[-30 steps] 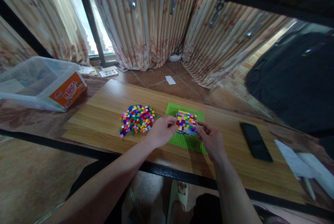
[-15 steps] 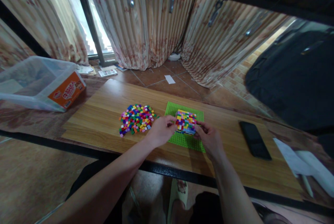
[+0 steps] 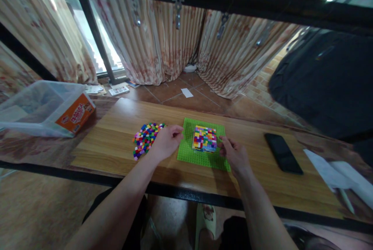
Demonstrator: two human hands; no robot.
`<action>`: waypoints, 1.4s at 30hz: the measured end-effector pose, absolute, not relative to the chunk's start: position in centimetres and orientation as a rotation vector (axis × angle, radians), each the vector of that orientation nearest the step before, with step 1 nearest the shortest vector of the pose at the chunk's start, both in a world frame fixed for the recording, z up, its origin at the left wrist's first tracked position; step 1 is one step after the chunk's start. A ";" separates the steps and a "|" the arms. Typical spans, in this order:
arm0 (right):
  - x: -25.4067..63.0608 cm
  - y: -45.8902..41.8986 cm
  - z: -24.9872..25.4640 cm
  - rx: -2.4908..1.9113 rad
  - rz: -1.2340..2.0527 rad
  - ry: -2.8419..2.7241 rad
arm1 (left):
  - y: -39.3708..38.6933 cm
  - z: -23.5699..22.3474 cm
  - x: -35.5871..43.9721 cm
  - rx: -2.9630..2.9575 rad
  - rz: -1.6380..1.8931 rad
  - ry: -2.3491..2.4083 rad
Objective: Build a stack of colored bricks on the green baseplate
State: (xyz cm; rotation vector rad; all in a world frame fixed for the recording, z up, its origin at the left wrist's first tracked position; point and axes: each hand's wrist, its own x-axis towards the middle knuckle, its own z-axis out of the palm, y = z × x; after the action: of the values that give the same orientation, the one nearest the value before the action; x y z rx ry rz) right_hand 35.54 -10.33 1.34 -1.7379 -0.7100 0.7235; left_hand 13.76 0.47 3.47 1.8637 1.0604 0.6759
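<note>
A square block of multicoloured small bricks point(image 3: 204, 138) sits on a green studded baseplate point(image 3: 201, 157) on the wooden table point(image 3: 116, 125). My right hand point(image 3: 235, 155) rests at the baseplate's right edge, its fingers apart and loosely bent, the tips against the block's right side. My left hand point(image 3: 166, 141) lies between the baseplate and a pile of loose coloured bricks point(image 3: 143, 139), covering the pile's right part. Its fingers are curled in, and what they hold, if anything, is hidden.
A black phone point(image 3: 282, 153) lies on the table to the right, with white paper point(image 3: 335, 172) beyond it. A clear plastic tub with an orange label point(image 3: 46, 108) stands at the left. Curtains and a tiled floor lie behind the table.
The block was held up between both hands; now it sits flat on the baseplate. My left hand has let go and moved left to the loose pile. The camera tilted slightly.
</note>
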 end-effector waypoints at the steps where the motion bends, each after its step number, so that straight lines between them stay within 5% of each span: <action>1: 35.7 -10.3 1.3 -1.763 0.659 -0.722 | 1.0 3.7 13.1 1.955 0.656 1.097; 23: 34.7 -9.9 2.1 -1.874 0.413 -0.938 | -0.1 4.6 13.0 2.657 0.046 1.259; 42: 34.3 -9.5 2.8 -1.901 0.378 -0.996 | -3.5 5.3 17.5 2.432 0.682 0.777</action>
State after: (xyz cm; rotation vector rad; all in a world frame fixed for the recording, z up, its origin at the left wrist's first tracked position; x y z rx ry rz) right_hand 34.34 -9.51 2.78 -1.9014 -0.9955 0.3782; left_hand 17.50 -3.53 5.32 2.4321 0.7769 0.6825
